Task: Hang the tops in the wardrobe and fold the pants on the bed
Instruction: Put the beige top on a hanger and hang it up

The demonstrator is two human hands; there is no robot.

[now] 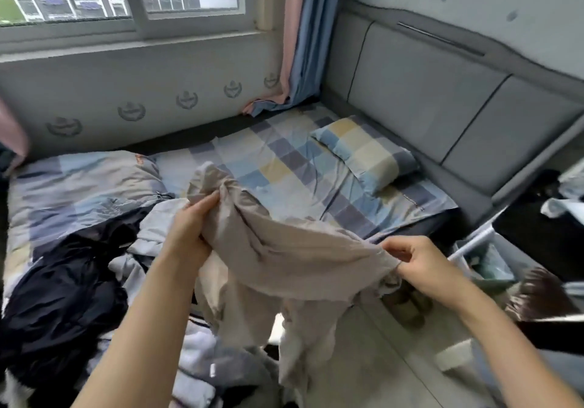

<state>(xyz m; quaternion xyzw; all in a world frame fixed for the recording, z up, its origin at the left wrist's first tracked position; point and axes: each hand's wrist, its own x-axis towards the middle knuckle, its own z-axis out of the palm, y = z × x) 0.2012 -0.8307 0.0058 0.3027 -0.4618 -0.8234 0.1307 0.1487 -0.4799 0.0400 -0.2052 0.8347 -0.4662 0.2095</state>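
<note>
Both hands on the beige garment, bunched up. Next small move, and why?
Probably pull the hands apart and shake the beige garment open. The left hand grips a bunched part and the right hand pinches an edge, with cloth sagging crumpled between them and below, so top or pants cannot be told yet. The checked bed sheet ahead lies free for folding.

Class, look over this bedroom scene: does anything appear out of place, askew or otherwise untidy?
Yes. Unfolded clothes lie heaped on the near left of the bed, dark garments tangled with light ones. The beige garment held between the left hand and right hand is bunched and hangs crumpled. The pillow lies askew.
</note>
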